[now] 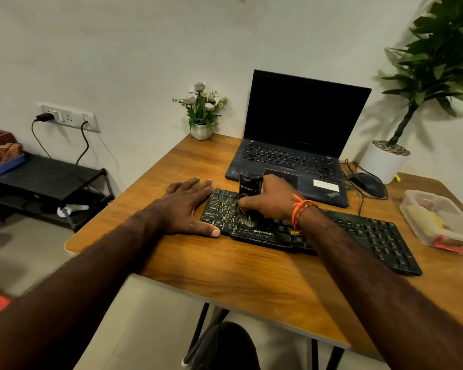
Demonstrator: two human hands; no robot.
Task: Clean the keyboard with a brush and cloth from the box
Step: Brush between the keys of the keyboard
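1. The wooden table [225,271] carries everything; its near left corner lies left of and nearer than the keyboard, and a broad bare strip of wood runs between the keyboard and the table's near edge.
2. The open black laptop [294,145], its screen dark, stands just beyond the keyboard, near its far edge.
3. The black keyboard [364,236] lies slantwise on the table, its left end farther from the camera than its right end, which comes close to the table's near edge.
4. A clear plastic box [436,220] sits to the right of the keyboard, near the table's right side, with pale and red things inside that I cannot make out.
5. The left hand [190,206] lies flat with fingers straight and spread, resting on the table against the keyboard's left end, thumb along the keyboard's near corner.
6. The right hand [267,201], an orange thread at its wrist, is curled round the black brush over the keyboard's left part.
7. The brush [249,186] stands upright, bristles down on the keys just above the keyboard's printed logo.
8. A black mouse [369,184] rests beyond the keyboard, right of the laptop.
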